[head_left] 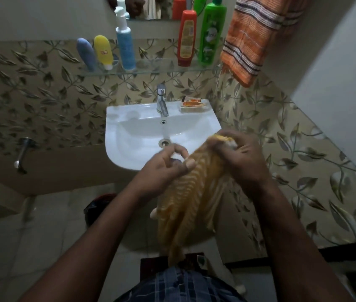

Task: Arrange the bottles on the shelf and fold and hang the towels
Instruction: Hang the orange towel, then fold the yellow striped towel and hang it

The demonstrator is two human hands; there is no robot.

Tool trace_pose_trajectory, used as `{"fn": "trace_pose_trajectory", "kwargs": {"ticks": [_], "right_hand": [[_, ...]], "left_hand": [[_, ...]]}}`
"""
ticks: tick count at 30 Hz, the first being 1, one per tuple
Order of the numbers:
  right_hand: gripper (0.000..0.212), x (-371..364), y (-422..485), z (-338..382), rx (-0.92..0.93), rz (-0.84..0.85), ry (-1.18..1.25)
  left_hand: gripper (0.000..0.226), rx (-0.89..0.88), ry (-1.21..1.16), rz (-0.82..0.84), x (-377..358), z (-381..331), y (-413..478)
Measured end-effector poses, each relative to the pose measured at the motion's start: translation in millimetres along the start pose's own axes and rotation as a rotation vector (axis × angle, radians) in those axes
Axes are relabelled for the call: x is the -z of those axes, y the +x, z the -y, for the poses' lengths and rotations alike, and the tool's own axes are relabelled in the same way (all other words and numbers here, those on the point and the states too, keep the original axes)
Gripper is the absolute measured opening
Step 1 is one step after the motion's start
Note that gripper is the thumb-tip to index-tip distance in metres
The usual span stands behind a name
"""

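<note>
A yellow striped towel (191,197) hangs bunched in front of the sink. My right hand (241,156) grips its top end, and my left hand (167,165) pinches its edge a little lower to the left. On the glass shelf (151,69) stand several bottles: a blue tube (86,53), a yellow tube (103,51), a blue pump bottle (125,43), a red bottle (187,38) and a green bottle (212,32). An orange striped towel (253,38) hangs at the upper right.
The white sink (129,136) with a chrome tap (161,100) sits below the shelf; a soap dish (193,104) rests on its back right rim. A wall tap (23,154) sticks out at the left. A mirror is above the shelf.
</note>
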State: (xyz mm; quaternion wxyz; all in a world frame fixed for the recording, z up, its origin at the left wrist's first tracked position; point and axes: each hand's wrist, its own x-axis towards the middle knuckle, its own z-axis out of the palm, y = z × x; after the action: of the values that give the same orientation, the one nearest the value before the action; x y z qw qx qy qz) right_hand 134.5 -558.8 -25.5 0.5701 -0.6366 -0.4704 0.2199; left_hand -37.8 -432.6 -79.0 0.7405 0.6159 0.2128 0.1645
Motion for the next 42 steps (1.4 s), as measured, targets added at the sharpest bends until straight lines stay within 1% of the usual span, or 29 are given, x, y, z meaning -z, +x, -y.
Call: {"fn": "trace_pose_trajectory", "kwargs": {"ticks": [1,2,3,4,6,7,8,9,11,13,14,16,17,19,20,21,22,24,26,27,29,31,32,34,36,37,39,41,42], "right_hand": [[0.024,7.4,2.0,3.3,-0.009,-0.081,0.126],[0.025,13.9,4.1,5.7,-0.013,-0.139,0.21],[0.024,19.4,6.7,4.3,-0.01,-0.167,0.231],[0.021,22.7,8.2,3.1,-0.012,-0.175,0.203],[0.011,25.2,9.7,-3.8,-0.059,-0.163,0.077],[0.008,24.0,8.9,-6.8,-0.101,-0.135,-0.002],[0.007,20.2,5.7,-9.0,-0.142,-0.072,-0.084],[0.008,14.2,1.5,-11.3,-0.177,0.022,-0.166],[0.025,-3.4,-8.0,-12.3,-0.233,0.201,-0.277],[0.037,-20.5,-14.0,-10.2,-0.19,0.286,-0.328],[0.036,-25.1,-14.5,-9.2,-0.144,0.285,-0.339],[0.026,-21.2,-10.7,-8.2,-0.07,0.223,-0.304],[0.023,-14.8,-8.2,-5.4,-0.057,0.182,-0.234],[0.016,1.7,-5.5,3.0,-0.052,0.069,0.014],[0.013,10.1,-4.9,6.5,-0.06,-0.016,0.153],[0.012,17.8,-3.7,6.9,-0.075,-0.106,0.259],[0.012,24.6,-2.6,5.0,-0.092,-0.179,0.315],[0.014,35.0,0.3,-6.1,-0.129,-0.226,0.254],[0.009,34.7,-1.0,-14.9,-0.192,-0.184,0.113],[0.014,29.3,-3.8,-17.1,-0.241,-0.129,0.067],[0.03,8.4,-12.6,-18.7,-0.306,0.072,-0.089],[0.044,-17.4,-21.5,-18.8,-0.277,0.265,-0.242],[0.047,-26.3,-24.7,-19.3,-0.228,0.29,-0.264],[0.042,-28.2,-23.6,-18.8,-0.14,0.229,-0.242],[0.028,-14.9,-18.9,-18.0,-0.099,0.156,-0.163],[0.022,-6.5,-17.4,-16.2,-0.093,0.119,-0.088],[0.016,10.5,-15.3,-16.0,-0.109,-0.02,0.082],[0.019,25.1,-12.5,-18.1,-0.141,-0.172,0.163],[0.017,31.8,-10.8,-20.8,-0.154,-0.211,0.132]], "left_hand": [[0.02,0.021,0.028,0.075,0.4,7.3,-4.0],[0.017,0.021,0.074,0.105,-1.6,13.9,-6.8],[0.02,0.006,0.094,0.081,-5.0,18.5,-7.8],[0.022,-0.012,0.08,0.005,-7.9,21.7,-7.1],[0.022,-0.052,-0.027,-0.227,-7.9,20.4,-3.7],[0.021,-0.084,-0.024,-0.32,-4.3,16.4,-1.6],[0.02,-0.122,0.038,-0.359,1.6,12.4,0.0],[0.018,-0.163,0.125,-0.351,6.9,8.2,1.0],[0.013,-0.227,0.287,-0.252,8.5,0.6,0.2],[0.009,-0.254,0.364,-0.199,1.1,-5.3,0.1],[0.012,-0.256,0.333,-0.19,-3.2,-6.5,0.6],[0.019,-0.209,0.167,-0.14,-10.3,-8.7,-0.8],[0.023,-0.162,0.103,-0.091,-11.0,-6.9,-2.0],[0.039,-0.071,0.079,0.009,-11.4,2.7,-7.0],[0.047,-0.052,0.078,0.035,-13.3,9.7,-11.0],[0.049,-0.044,0.065,0.024,-15.1,16.7,-14.7],[0.044,-0.038,0.03,-0.02,-16.1,21.9,-17.3],[0.024,-0.045,-0.091,-0.145,-14.7,25.2,-19.4],[0.01,-0.075,-0.146,-0.236,-9.2,19.8,-17.9],[0.006,-0.097,-0.106,-0.256,-6.1,16.1,-15.9],[0.004,-0.152,0.04,-0.264,-4.5,8.1,-12.4],[0.007,-0.191,0.153,-0.257,-7.5,2.1,-8.8],[0.008,-0.2,0.169,-0.243,-9.5,-0.8,-7.0],[0.011,-0.185,0.126,-0.199,-11.4,-5.1,-4.7],[0.012,-0.105,0.063,-0.148,-7.9,-5.8,-5.2],[0.012,-0.061,0.075,-0.117,-5.1,-3.7,-7.1],[0.011,-0.025,0.161,-0.071,-2.4,3.7,-12.7],[0.011,-0.041,0.144,-0.118,-2.6,10.8,-16.6],[0.01,-0.055,0.092,-0.177,-2.2,12.0,-17.4]]}}
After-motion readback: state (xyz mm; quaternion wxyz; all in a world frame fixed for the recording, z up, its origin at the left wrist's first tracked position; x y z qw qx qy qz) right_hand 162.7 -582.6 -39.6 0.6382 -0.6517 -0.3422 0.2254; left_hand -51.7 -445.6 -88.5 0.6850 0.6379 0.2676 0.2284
